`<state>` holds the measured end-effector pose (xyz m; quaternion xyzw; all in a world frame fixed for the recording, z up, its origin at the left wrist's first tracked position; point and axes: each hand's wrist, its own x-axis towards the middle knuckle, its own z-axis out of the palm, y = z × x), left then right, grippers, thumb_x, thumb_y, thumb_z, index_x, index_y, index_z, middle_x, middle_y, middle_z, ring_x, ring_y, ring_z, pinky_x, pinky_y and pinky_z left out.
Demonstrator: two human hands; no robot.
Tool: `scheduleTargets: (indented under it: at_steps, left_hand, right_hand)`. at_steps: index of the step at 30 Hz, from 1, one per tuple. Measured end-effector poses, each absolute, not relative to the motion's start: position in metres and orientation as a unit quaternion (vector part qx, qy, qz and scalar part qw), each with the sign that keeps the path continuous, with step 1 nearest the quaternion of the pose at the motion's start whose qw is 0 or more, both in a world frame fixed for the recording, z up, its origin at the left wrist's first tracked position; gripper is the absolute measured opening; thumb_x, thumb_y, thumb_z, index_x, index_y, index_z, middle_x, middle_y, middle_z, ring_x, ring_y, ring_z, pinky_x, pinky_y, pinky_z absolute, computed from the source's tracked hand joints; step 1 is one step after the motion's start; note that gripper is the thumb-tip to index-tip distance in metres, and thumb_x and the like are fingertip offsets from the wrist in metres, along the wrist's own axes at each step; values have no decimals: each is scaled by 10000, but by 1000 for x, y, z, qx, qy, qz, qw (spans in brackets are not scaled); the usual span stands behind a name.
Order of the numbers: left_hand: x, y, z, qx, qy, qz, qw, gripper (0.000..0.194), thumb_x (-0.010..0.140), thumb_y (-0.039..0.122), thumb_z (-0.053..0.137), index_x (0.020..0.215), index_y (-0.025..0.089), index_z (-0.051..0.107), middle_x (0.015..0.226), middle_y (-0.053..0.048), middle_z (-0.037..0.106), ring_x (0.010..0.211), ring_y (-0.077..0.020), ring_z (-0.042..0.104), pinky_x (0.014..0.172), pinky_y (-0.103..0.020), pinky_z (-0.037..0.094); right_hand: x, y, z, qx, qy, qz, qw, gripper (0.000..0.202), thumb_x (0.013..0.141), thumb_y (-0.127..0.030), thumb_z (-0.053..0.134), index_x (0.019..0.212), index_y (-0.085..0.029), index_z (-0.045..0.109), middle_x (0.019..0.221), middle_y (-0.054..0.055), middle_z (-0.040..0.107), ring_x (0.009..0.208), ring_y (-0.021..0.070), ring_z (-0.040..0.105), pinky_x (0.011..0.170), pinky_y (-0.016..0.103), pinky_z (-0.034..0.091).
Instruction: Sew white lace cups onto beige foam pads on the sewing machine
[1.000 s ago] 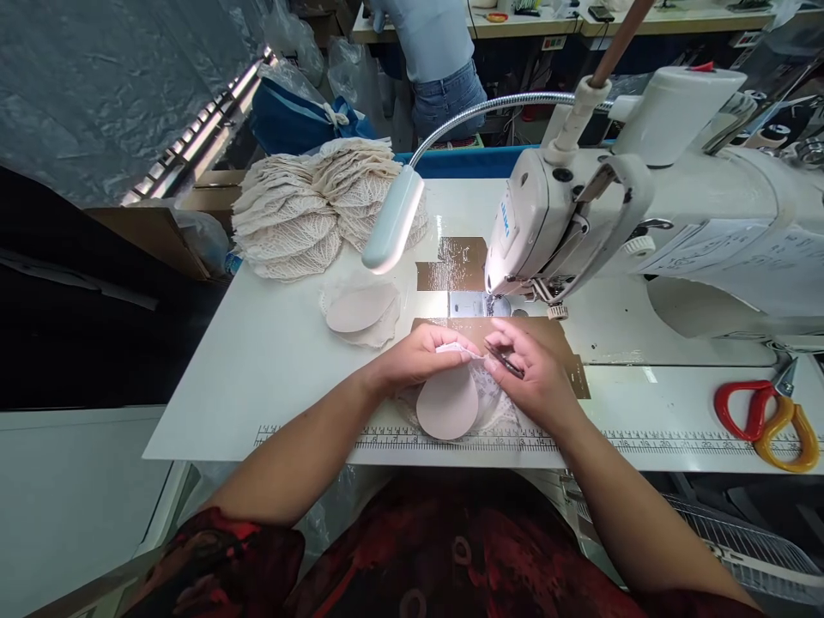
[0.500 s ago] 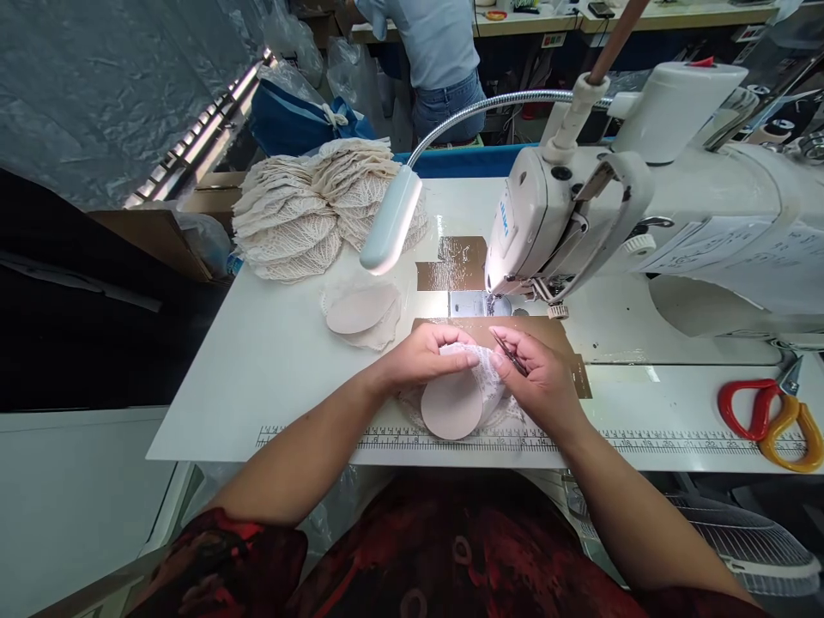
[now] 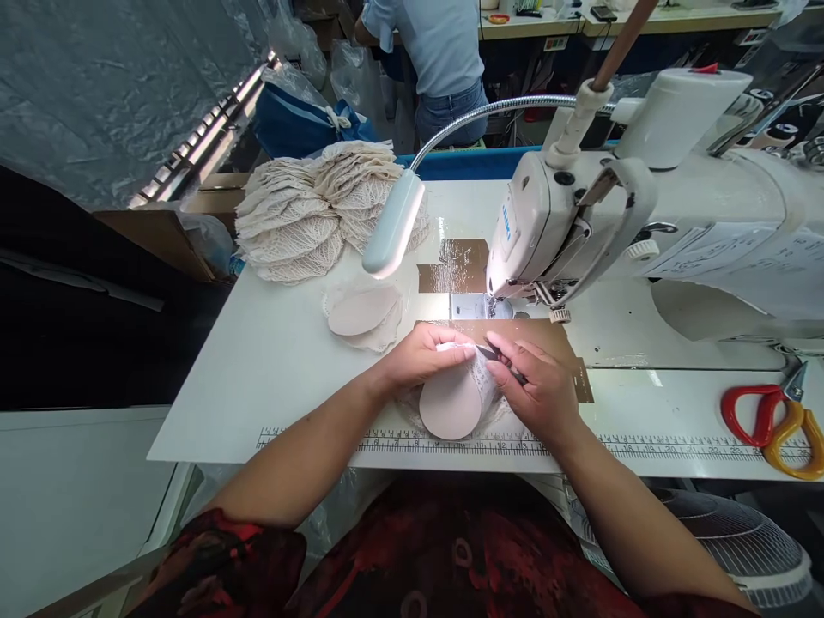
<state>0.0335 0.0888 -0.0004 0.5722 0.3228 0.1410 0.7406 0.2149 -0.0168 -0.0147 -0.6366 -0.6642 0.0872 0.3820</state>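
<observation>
Between finger and thumb, my left hand [image 3: 428, 354] pinches the upper edge of a white lace piece [image 3: 484, 386] that has a pale oval pad [image 3: 451, 403] on it. My right hand [image 3: 537, 378] is closed around small dark thread snips [image 3: 505, 359]. Their tip points left and meets the lace edge beside my left fingertips. The lace and pad lie at the table's front edge, over the printed ruler. To the left, a second lace piece with an oval pad [image 3: 364, 311] lies flat on the table.
A sewing machine [image 3: 534, 223] stands just beyond my hands, with a lamp [image 3: 392, 223] over the table. Stacked lace pieces [image 3: 289, 219] fill the back left. Scissors with red and yellow handles [image 3: 766, 416] lie at the right. A person [image 3: 444, 60] sits further back.
The snips in my right hand have moved left, so their tip now touches the lace edge by my left fingers. My left hand keeps its pinch.
</observation>
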Motion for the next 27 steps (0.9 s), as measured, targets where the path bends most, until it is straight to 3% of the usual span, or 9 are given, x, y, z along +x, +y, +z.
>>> scheduleTargets:
  at_steps: [16, 27]
  left_hand:
    - [34, 89, 5, 549, 329, 164, 751, 255, 837, 310, 710, 1015, 132, 750, 981, -97, 749, 825, -167, 677, 724, -244, 527]
    - [33, 89, -2, 590, 317, 151, 727, 295, 845, 377, 691, 985, 123, 746, 957, -97, 736, 836, -186, 670, 732, -259, 518]
  right_hand:
    - [213, -16, -18, -628, -671, 33, 393, 298, 921, -294, 553, 1162, -198, 699, 826, 43, 729, 709, 151, 658, 668, 275, 543]
    - [211, -15, -17, -634, -671, 20, 384, 314, 936, -306, 525, 1188, -201, 682, 849, 44, 736, 711, 146, 663, 617, 265, 526]
